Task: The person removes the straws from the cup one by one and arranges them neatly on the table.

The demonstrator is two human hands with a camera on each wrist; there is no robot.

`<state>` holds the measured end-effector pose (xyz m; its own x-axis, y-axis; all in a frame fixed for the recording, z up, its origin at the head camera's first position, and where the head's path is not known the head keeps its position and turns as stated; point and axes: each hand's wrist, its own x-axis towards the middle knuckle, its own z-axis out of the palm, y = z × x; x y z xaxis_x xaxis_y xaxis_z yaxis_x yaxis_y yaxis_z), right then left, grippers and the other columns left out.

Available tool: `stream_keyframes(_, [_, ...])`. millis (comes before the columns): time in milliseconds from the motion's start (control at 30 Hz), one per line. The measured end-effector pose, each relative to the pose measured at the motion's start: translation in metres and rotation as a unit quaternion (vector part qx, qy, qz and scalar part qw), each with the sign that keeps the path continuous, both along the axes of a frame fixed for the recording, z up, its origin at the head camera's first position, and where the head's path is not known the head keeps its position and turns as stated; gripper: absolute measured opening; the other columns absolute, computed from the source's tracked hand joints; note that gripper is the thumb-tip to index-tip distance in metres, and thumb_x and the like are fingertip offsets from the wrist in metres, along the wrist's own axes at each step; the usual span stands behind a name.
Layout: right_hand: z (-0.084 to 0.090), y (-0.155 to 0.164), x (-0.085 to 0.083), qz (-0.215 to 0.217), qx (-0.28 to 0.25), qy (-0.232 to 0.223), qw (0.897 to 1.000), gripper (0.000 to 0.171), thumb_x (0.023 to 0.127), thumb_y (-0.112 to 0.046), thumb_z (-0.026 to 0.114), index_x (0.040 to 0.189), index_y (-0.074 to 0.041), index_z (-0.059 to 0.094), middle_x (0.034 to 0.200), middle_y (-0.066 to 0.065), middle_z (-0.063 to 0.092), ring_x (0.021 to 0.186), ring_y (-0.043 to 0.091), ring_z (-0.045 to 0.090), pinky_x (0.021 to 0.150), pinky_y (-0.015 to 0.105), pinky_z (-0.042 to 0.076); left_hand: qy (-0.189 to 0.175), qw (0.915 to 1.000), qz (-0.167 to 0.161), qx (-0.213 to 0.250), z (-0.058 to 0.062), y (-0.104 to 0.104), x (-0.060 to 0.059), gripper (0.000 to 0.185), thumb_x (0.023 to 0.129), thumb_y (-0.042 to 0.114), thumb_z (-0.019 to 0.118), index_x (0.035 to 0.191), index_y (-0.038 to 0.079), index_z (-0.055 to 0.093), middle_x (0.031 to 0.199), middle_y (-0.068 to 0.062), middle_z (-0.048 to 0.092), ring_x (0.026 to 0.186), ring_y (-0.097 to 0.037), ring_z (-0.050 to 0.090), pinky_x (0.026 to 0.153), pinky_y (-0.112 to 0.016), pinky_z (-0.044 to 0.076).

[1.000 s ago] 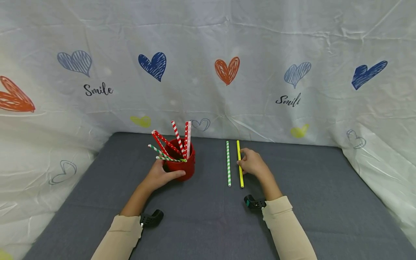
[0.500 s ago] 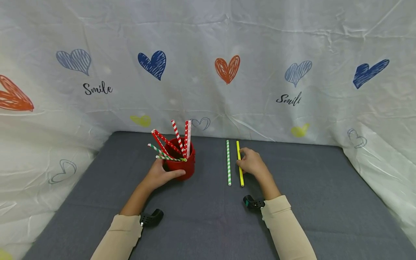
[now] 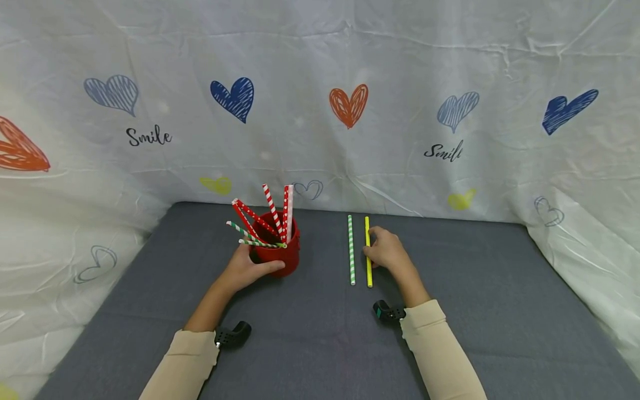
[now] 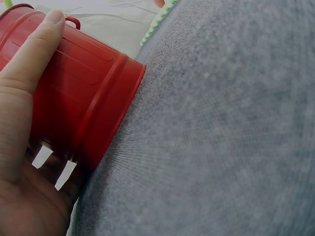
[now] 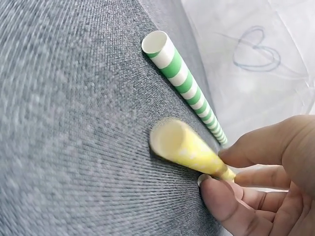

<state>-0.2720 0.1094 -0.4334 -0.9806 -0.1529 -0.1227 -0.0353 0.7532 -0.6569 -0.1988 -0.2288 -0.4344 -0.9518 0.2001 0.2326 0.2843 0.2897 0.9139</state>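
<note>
Yellow paper straw right of centre, pinched between thumb and fingers of right hand; can't tell if lifted off grey cloth. Green-and-white striped straw just left of it, apart, roughly parallel. Further left, left hand curls round red pail, thumb on near side; red-and-white straws and green-and-white straws lean in it. Heart-print sheet behind.

The light in the head view was soft and rather even; the white backdrop looked greyish in its middle and brighter at both sides. A faint shadow lay on the tabletop along the right sleeve. In the right wrist view, the yellow straw was blurred at its near end, the green-striped straw sharper. The left wrist view was dimmer and grainy.
</note>
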Motion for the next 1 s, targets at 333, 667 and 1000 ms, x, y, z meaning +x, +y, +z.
stream_keyframes(333, [0.0013,-0.0017,0.0005,0.003,0.007,0.003,1.000,0.055,0.092,-0.005,0.067,0.142,0.006,0.047,0.071,0.010,0.063,0.049,0.017,0.063,0.053,0.034,0.053,-0.002,1.0000,0.003,0.001,0.0015,0.0001,0.0006,0.073,0.080,0.004,0.083,0.142,-0.001,0.044,0.137,-0.019,0.055,0.122,-0.034,0.053,0.101,-0.053,0.044])
stream_keyframes(667, [-0.0003,0.0004,0.0001,0.002,0.002,0.003,1.000,0.053,0.093,-0.008,0.066,0.141,0.006,0.047,0.077,0.012,0.064,0.051,0.018,0.065,0.053,0.034,0.055,-0.009,1.0000,0.003,-0.003,0.0000,-0.0002,0.0008,0.074,0.080,0.006,0.083,0.143,-0.001,0.043,0.138,-0.019,0.054,0.123,-0.033,0.052,0.100,-0.053,0.045])
stream_keyframes(1000, [0.0021,0.0030,-0.0001,-0.010,0.009,0.010,1.000,0.051,0.096,-0.014,0.066,0.139,0.005,0.049,0.085,0.014,0.065,0.050,0.018,0.065,0.057,0.036,0.054,-0.005,1.0000,0.003,-0.003,0.0013,0.0000,0.0002,0.072,0.081,0.006,0.082,0.142,-0.002,0.044,0.137,-0.019,0.054,0.122,-0.034,0.052,0.100,-0.053,0.045])
